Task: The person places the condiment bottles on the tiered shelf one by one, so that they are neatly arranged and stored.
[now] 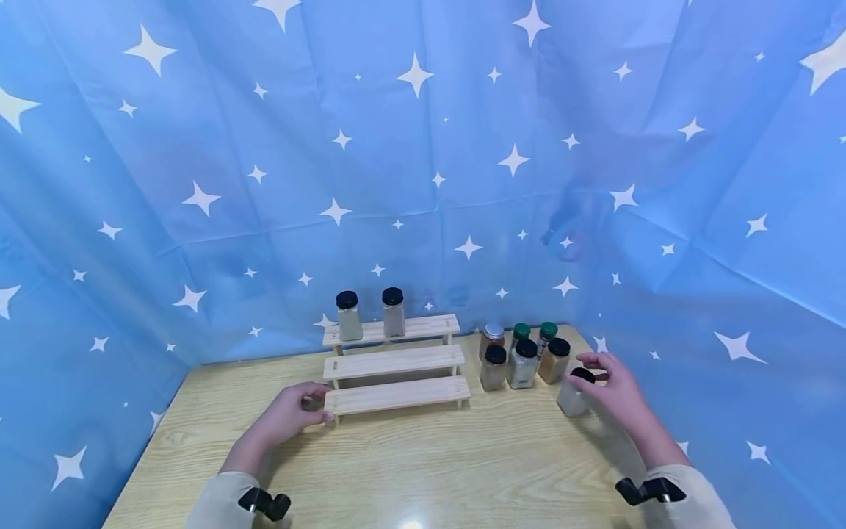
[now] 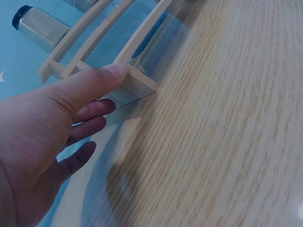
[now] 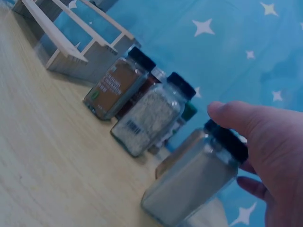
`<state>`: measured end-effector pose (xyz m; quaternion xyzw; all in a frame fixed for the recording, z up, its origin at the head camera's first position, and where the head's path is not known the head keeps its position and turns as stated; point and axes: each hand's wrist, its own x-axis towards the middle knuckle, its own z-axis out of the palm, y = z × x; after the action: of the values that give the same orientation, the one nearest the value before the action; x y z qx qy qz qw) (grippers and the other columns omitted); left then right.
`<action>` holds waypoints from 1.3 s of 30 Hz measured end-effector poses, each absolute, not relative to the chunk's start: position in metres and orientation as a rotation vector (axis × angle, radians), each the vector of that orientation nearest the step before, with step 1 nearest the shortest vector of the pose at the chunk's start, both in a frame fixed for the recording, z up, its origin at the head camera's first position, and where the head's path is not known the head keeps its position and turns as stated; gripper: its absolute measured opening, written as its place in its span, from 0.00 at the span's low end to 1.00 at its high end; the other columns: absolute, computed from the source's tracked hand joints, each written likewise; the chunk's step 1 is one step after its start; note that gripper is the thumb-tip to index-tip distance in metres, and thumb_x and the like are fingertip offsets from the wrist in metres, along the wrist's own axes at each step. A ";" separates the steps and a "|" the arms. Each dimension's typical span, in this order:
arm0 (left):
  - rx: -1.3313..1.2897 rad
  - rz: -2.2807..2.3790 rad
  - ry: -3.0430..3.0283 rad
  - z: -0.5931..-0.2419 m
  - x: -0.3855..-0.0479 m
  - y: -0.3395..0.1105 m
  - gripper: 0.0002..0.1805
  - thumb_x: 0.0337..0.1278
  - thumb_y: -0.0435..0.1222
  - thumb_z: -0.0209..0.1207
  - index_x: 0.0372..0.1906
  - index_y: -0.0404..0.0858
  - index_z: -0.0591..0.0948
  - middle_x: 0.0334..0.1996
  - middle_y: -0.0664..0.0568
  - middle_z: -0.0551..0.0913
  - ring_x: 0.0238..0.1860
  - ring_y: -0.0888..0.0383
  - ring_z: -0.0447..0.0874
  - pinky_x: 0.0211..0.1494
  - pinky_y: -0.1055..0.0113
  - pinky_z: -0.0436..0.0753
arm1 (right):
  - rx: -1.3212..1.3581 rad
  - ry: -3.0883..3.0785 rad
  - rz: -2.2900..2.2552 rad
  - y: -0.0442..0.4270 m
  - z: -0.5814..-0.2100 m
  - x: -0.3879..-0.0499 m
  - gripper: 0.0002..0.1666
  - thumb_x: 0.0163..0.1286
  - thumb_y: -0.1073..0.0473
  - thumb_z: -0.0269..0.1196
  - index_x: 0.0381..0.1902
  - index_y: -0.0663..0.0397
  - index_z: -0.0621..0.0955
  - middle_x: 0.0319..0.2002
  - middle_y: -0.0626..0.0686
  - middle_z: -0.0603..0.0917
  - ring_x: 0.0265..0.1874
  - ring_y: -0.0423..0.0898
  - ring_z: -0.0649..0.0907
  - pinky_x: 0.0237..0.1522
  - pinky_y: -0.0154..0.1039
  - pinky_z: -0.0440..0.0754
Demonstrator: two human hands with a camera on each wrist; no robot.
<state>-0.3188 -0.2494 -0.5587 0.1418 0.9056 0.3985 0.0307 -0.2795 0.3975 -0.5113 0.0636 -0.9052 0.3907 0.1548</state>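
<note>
My left hand (image 1: 294, 408) holds the left end of a three-step wooden rack (image 1: 396, 397), its thumb on the lowest step's end and its other fingers behind. At the right, my right hand (image 1: 615, 389) is around the black lid of a glass spice jar (image 1: 572, 399) with pale contents. The fingers look spread and loose; in the right wrist view the thumb (image 3: 236, 116) extends past the lid. Two black-lidded jars, one left (image 1: 349, 317) and one right (image 1: 393, 313), stand on the rack's top step.
Several spice jars cluster right of the rack, including a brown-filled jar (image 3: 113, 87), a jar with pale flakes (image 3: 150, 116) and green-lidded ones (image 1: 547, 332). A blue star-patterned curtain (image 1: 423, 184) hangs behind and beside the wooden table (image 1: 423, 470).
</note>
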 end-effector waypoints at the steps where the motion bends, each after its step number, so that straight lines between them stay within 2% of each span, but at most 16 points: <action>1: 0.448 1.227 2.789 -0.558 -0.318 -0.249 0.29 0.62 0.44 0.81 0.65 0.41 0.88 0.55 0.52 0.90 0.59 0.48 0.86 0.65 0.44 0.86 | 0.180 -2.589 1.113 0.398 -0.514 -0.279 0.31 0.77 0.52 0.76 0.68 0.63 0.81 0.62 0.63 0.82 0.57 0.58 0.82 0.52 0.30 0.82; 6: 0.449 1.216 2.783 -0.557 -0.317 -0.249 0.30 0.62 0.45 0.81 0.66 0.40 0.87 0.56 0.51 0.89 0.59 0.47 0.87 0.64 0.45 0.87 | 0.168 -2.597 1.155 0.401 -0.523 -0.276 0.33 0.76 0.52 0.76 0.70 0.64 0.79 0.63 0.65 0.82 0.59 0.57 0.81 0.52 0.22 0.78; 13: 0.436 1.224 2.776 -0.559 -0.318 -0.249 0.30 0.61 0.44 0.82 0.65 0.41 0.87 0.56 0.51 0.89 0.60 0.47 0.86 0.66 0.44 0.86 | 0.112 -2.615 1.291 0.404 -0.535 -0.274 0.35 0.77 0.52 0.76 0.73 0.62 0.77 0.63 0.68 0.82 0.59 0.70 0.83 0.46 0.33 0.87; 20: 0.430 1.208 2.793 -0.556 -0.319 -0.249 0.28 0.61 0.44 0.82 0.65 0.42 0.88 0.57 0.51 0.89 0.60 0.48 0.86 0.67 0.44 0.85 | 0.087 -2.621 1.372 0.402 -0.530 -0.272 0.35 0.80 0.52 0.73 0.74 0.62 0.75 0.67 0.71 0.79 0.65 0.75 0.80 0.46 0.32 0.86; 26: 0.450 1.226 2.768 -0.558 -0.319 -0.251 0.30 0.60 0.43 0.82 0.66 0.39 0.87 0.56 0.50 0.89 0.59 0.47 0.86 0.66 0.44 0.86 | 0.093 -2.616 1.367 0.403 -0.529 -0.271 0.31 0.81 0.54 0.72 0.72 0.63 0.76 0.66 0.71 0.80 0.64 0.74 0.81 0.46 0.32 0.86; 29: 0.466 1.222 2.771 -0.558 -0.319 -0.252 0.30 0.61 0.44 0.81 0.66 0.39 0.87 0.56 0.50 0.89 0.59 0.47 0.86 0.65 0.44 0.87 | 0.111 -2.602 1.370 0.405 -0.531 -0.272 0.31 0.81 0.54 0.72 0.73 0.63 0.77 0.65 0.70 0.82 0.61 0.69 0.84 0.46 0.33 0.87; 36: 0.481 1.218 2.764 -0.557 -0.320 -0.252 0.30 0.61 0.43 0.81 0.66 0.38 0.87 0.56 0.49 0.89 0.59 0.47 0.86 0.65 0.45 0.87 | 0.189 -2.572 1.419 0.411 -0.534 -0.272 0.28 0.81 0.62 0.69 0.73 0.64 0.77 0.62 0.68 0.83 0.52 0.38 0.85 0.48 0.31 0.87; 39: 0.468 1.219 2.768 -0.557 -0.320 -0.252 0.30 0.61 0.43 0.82 0.66 0.38 0.87 0.56 0.49 0.89 0.59 0.46 0.86 0.65 0.44 0.86 | 0.202 -2.547 1.452 0.412 -0.535 -0.272 0.27 0.81 0.63 0.69 0.73 0.65 0.77 0.61 0.69 0.84 0.49 0.33 0.85 0.47 0.31 0.87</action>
<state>-0.3201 -0.2518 -0.5573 0.1528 0.9038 0.3978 0.0404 -0.2716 0.4120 -0.5348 0.0684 -0.8622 0.4916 0.1013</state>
